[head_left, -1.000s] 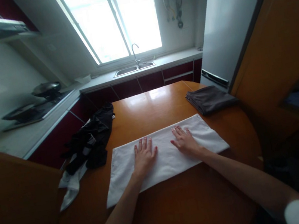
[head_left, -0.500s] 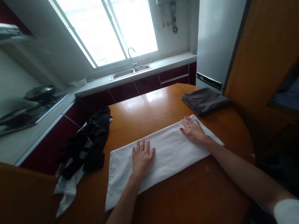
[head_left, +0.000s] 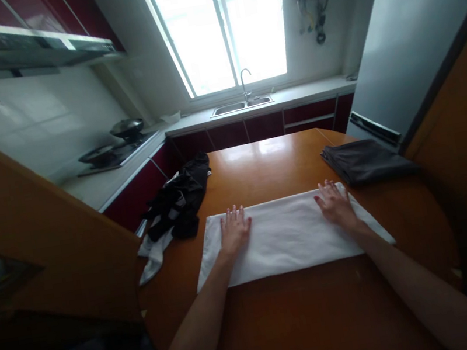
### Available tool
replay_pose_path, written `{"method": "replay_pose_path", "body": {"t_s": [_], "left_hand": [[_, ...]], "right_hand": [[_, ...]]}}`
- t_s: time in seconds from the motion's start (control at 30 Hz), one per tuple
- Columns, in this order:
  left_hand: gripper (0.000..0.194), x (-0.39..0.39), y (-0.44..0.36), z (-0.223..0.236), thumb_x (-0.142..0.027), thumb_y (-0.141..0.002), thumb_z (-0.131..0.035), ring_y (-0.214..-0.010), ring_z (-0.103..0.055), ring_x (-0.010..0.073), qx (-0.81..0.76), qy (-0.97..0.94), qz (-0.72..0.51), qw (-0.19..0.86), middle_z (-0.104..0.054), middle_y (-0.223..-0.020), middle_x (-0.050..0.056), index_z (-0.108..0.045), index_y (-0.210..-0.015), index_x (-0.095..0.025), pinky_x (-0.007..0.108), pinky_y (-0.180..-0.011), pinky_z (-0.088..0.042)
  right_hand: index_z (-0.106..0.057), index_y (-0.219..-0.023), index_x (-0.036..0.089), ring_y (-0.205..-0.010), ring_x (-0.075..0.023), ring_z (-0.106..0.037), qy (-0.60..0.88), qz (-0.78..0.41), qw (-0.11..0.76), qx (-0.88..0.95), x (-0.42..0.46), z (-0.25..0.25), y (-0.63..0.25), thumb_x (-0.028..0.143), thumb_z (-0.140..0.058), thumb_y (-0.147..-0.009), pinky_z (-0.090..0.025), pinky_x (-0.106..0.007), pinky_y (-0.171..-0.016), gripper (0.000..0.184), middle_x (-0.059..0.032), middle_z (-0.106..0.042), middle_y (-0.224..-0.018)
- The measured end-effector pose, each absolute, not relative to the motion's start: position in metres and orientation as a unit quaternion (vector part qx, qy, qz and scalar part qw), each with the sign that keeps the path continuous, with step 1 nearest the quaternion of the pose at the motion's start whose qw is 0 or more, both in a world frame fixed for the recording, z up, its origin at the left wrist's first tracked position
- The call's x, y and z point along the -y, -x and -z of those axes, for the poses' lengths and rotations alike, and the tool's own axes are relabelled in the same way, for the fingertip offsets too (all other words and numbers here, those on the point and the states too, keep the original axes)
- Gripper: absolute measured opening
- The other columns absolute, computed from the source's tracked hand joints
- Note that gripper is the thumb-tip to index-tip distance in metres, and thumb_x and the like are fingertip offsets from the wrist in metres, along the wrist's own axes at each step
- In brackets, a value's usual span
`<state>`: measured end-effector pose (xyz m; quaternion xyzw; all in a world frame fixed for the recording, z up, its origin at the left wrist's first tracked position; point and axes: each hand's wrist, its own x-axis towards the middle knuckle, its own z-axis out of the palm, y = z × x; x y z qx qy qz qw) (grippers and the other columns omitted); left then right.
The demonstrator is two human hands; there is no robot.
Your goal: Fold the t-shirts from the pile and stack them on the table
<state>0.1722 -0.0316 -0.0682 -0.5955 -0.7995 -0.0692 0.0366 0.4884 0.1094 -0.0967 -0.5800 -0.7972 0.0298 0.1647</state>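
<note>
1. In the head view, the right hand point(head_left: 336, 206) is now resting out by the far right corner of the white cloth point(head_left: 289, 234), having slid across from its middle; the left hand point(head_left: 235, 231) is staying near the left end.
2. So the pair is bracing both ends now, and the stretch between is lying mostly flat, a few soft creases showing.
3. Both hands are lying palm down, fingers lightly spread, thumbs standing apart, neither one pinching anything.
4. The white cloth is lying lengthwise across the wooden table point(head_left: 300, 318), right in front of the person.
5. Counting up: two hands are working one white cloth; one folded dark grey cloth point(head_left: 368, 159) is sitting just beyond its right end.
6. One black-and-white clothing heap point(head_left: 180, 201) is sprawling at the left; how many pieces it's hiding, I cannot tell.
7. Behind, one lidded pan point(head_left: 126, 127) and one shallower pan point(head_left: 98, 155) are sitting on the stove, and one faucet point(head_left: 243, 84) is standing over two sink basins point(head_left: 229, 109).
</note>
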Motion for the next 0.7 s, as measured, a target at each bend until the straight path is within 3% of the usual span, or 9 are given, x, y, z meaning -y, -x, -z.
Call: {"method": "replay_pose_path", "body": {"t_s": [0.3,0.43,0.7], "left_hand": [[0.059,0.031,-0.138,0.07,-0.043,-0.106,-0.028,-0.152,-0.028,0.0338,0.832,0.549,0.073,0.029,-0.035,-0.161,0.018,-0.042,-0.154,-0.011,0.055,-0.122,-0.022],[0.058,0.03,-0.127,0.07,-0.044,-0.107,-0.026,-0.15,-0.032,0.0329,0.828,0.554,0.077,0.042,-0.039,-0.16,0.016,-0.043,-0.154,-0.015,0.056,-0.12,-0.027],[0.059,0.032,-0.126,0.069,-0.043,-0.107,-0.025,-0.15,-0.031,0.0352,0.837,0.537,0.067,0.078,-0.039,-0.159,0.018,-0.045,-0.152,-0.011,0.056,-0.121,-0.024]], "right_hand": [[-0.038,-0.155,0.008,-0.154,-0.0285,-0.02,0.607,-0.048,0.129,0.783,-0.123,0.111,-0.495,0.045,-0.023,-0.102,-0.018,-0.053,-0.121,0.066,-0.0168,-0.027,-0.165],[-0.037,-0.156,0.008,-0.154,-0.029,-0.02,0.608,-0.037,0.162,0.776,-0.124,0.109,-0.496,0.045,-0.02,-0.102,-0.019,-0.054,-0.121,0.067,-0.0178,-0.026,-0.165],[-0.038,-0.154,0.005,-0.153,-0.0294,-0.022,0.617,-0.034,0.172,0.767,-0.125,0.1,-0.498,0.039,-0.019,-0.103,-0.017,-0.055,-0.121,0.064,-0.0185,-0.027,-0.165]]}}
